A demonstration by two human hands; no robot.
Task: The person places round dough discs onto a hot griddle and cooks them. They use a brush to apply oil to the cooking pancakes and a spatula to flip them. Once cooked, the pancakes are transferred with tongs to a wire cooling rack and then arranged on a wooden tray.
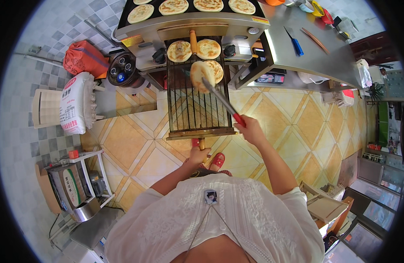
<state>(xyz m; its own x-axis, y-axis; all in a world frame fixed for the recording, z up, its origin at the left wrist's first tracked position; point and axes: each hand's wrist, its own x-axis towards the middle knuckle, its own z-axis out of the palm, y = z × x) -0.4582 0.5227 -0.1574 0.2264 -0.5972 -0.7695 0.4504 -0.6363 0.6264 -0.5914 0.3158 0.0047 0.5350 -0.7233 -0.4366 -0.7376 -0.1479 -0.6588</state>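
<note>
My left hand [198, 155] is closed round the wooden handle [202, 143] at the front of a pulled-out wire rack [197, 105]. In my right hand [251, 130] are long metal tongs [223, 100] with a red grip. Their far end is at a tilted round flatbread [197, 75], raised above the rack and partly covering another flatbread [216, 70]. Two more browned flatbreads, a left one [179, 51] and a right one [208, 49], lie at the rack's far end, under the oven's front.
Above the rack, the steel oven [175, 27] carries several flatbreads [173, 6] on its top plate. On the steel table [278, 44] at right lie a blue-handled knife [296, 46] and a brown stick [315, 40]. A white sack [75, 105] and dark round pot [123, 70] stand left.
</note>
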